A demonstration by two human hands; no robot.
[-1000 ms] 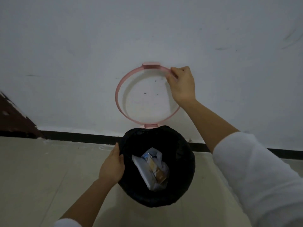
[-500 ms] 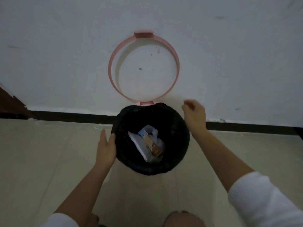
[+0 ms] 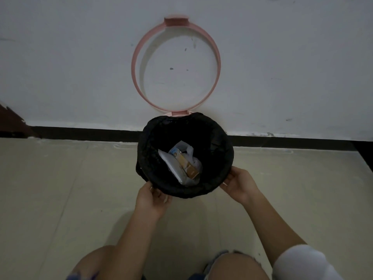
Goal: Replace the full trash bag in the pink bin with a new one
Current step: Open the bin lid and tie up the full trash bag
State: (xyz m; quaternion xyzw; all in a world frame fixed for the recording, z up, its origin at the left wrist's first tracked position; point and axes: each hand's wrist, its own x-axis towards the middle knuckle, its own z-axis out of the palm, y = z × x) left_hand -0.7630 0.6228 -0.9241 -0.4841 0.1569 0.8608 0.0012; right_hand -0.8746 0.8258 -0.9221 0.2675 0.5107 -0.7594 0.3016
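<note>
The pink bin stands against the wall with only its hinge tab (image 3: 179, 113) showing. Its pink ring lid (image 3: 134, 65) is flipped up and leans on the wall. A black trash bag (image 3: 219, 136) lines the bin and folds over the rim, hiding the bin's body. Inside lie a white plastic bag and a small brown carton (image 3: 186, 165). My left hand (image 3: 153, 198) grips the bag's folded edge at the near left rim. On the near right rim, my right hand (image 3: 239, 183) holds the same edge, fingers tucked under it.
White wall (image 3: 282, 67) with a black skirting strip (image 3: 80, 131) runs behind the bin. Beige tiled floor (image 3: 60, 188) spreads on both sides. My knees (image 3: 238, 265) are at the bottom of the view. A dark brown edge (image 3: 12, 124) shows at far left.
My right hand left the pink ring, which stays up against the wall, and dropped to the bin's near right rim. My left hand slid from the left side to the near rim.
</note>
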